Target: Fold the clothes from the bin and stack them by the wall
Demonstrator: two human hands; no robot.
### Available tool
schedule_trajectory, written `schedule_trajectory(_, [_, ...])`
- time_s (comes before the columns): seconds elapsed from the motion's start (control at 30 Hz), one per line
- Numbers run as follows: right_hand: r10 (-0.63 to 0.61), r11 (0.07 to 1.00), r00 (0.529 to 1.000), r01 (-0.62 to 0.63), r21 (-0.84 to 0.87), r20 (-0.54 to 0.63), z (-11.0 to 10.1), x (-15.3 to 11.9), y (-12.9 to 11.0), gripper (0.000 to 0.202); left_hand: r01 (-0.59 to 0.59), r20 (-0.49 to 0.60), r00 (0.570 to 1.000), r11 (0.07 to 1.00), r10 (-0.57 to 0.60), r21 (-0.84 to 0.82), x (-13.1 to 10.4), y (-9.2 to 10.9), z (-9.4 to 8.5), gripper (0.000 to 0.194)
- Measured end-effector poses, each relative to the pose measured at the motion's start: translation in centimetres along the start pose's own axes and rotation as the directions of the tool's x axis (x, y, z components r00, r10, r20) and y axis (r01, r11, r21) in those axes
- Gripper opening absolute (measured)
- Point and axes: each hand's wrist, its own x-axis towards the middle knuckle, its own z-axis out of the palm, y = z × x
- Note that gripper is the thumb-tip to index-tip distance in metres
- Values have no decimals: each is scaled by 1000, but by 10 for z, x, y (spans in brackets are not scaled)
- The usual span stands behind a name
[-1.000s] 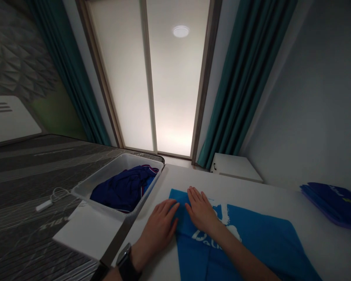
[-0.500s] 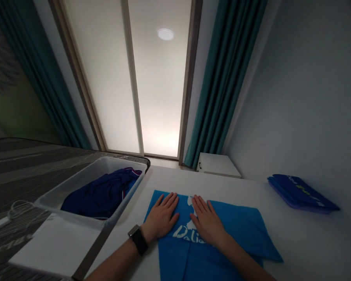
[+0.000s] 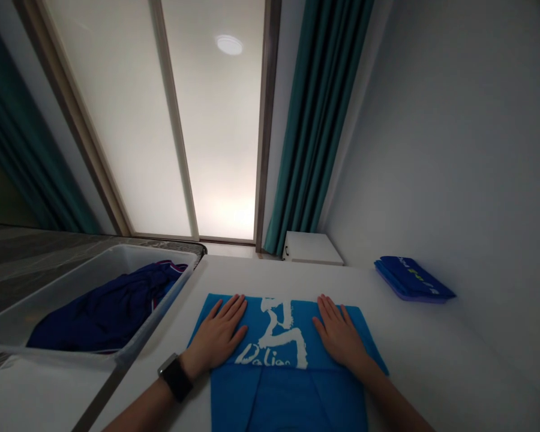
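A blue T-shirt lies partly folded on the white table, with white lettering and a white brush-stroke figure on its upper part. Flat on the left side of that printed part rests my left hand, fingers stretched out; a dark watch is on its wrist. My right hand lies palm down near the shirt's right edge, its fingers extended. The white print shows uncovered between the two hands. The near end of the shirt runs out of the bottom of the view.
To the left stands a translucent plastic bin holding dark navy clothing. Folded blue garments lie by the wall at the right. A small white cabinet stands beyond the table, near a teal curtain.
My right hand has moved right across the shirt, off the white print. The shirt's right part now lies narrower and straighter. The view has turned slightly to the right.
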Motion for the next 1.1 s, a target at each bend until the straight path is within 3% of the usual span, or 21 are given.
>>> schedule_trajectory(0.4, [97,995,991,-98,-1,-90,11,-9,50,63,1,-11,1000,999,0,32,0,-3,5,59])
schedule_trajectory(0.57, [107,994,990,-109,-20,-88,15,-3,54,65,18,22,1000,1000,-19,18,4,-3,2,59])
schedule_trajectory(0.77, [119,992,992,-121,-46,-49,10,22,53,65,42,63,997,999,-41,-13,25,-15,4,60])
schedule_trajectory(0.93, [123,992,989,-125,-17,-77,12,39,54,65,41,58,998,998,-38,-43,41,-25,4,61])
schedule_trajectory(1.1, [112,993,982,-118,-32,-150,12,40,54,64,18,52,999,999,-16,-39,42,-25,-2,60])
